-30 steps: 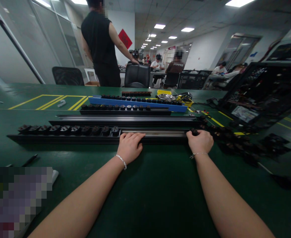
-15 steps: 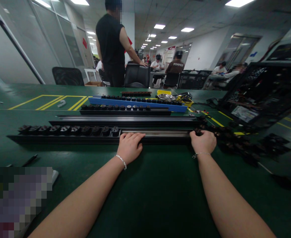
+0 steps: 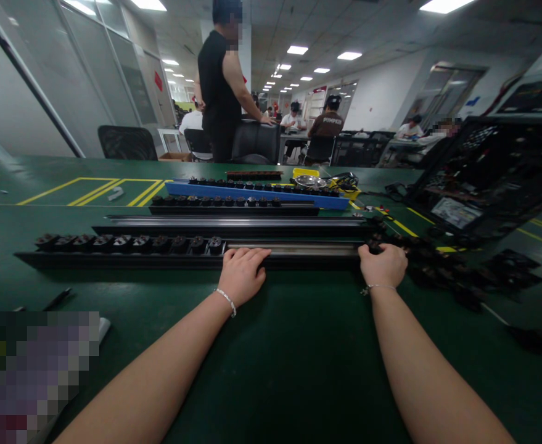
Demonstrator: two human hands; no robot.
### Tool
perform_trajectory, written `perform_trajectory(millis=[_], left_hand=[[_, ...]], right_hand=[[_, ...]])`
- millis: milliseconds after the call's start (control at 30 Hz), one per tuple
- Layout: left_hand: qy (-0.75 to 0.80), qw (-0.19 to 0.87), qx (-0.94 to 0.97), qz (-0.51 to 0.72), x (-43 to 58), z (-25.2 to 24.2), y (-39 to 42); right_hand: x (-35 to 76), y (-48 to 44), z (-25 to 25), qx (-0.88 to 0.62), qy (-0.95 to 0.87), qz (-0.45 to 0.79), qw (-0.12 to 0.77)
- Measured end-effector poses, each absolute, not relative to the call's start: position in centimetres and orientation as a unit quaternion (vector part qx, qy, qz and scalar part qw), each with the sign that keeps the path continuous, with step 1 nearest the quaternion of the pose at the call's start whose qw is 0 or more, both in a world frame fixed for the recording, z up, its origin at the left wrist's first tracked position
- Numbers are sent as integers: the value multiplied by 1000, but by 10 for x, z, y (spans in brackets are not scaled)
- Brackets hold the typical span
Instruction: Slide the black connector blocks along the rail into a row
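A long black track rail (image 3: pixel 127 262) lies crosswise before me, with several black socket modules (image 3: pixel 122 243) lined up in its left part. To their right, a bare metallic channel (image 3: pixel 310 250) runs along the rail. My left hand (image 3: pixel 242 274) is closed over the rail just beside the last module, fingers on top and thumb at the front. At the rail's right end, my right hand (image 3: pixel 383 266) pinches a small black piece that looks like a socket module, mostly hidden by the fingers.
Behind lie a second black rail (image 3: pixel 234 225), a shorter filled rail (image 3: pixel 224 209) and a blue rail (image 3: pixel 261 192). Loose black modules (image 3: pixel 474 277) are heaped at right. A metal dish (image 3: pixel 310 181) and a dark framed case (image 3: pixel 465 179) stand farther back. A person (image 3: pixel 222 86) stands beyond the table.
My right hand has shifted slightly to the right, still pinching. The left hand stays on the rail. The standing person in the background has moved a little to the right.
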State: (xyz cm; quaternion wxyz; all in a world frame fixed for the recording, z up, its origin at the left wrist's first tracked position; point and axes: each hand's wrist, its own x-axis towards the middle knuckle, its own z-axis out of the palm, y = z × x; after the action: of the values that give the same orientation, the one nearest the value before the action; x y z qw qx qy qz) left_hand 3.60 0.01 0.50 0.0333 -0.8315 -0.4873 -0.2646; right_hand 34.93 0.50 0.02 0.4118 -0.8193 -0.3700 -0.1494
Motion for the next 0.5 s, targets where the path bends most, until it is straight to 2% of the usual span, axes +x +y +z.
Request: perform_trajectory(millis=[500], left_hand=[[-481, 33, -834, -267, 35, 4, 1]], right_hand=[[356, 4, -1, -820, -333, -141, 444]])
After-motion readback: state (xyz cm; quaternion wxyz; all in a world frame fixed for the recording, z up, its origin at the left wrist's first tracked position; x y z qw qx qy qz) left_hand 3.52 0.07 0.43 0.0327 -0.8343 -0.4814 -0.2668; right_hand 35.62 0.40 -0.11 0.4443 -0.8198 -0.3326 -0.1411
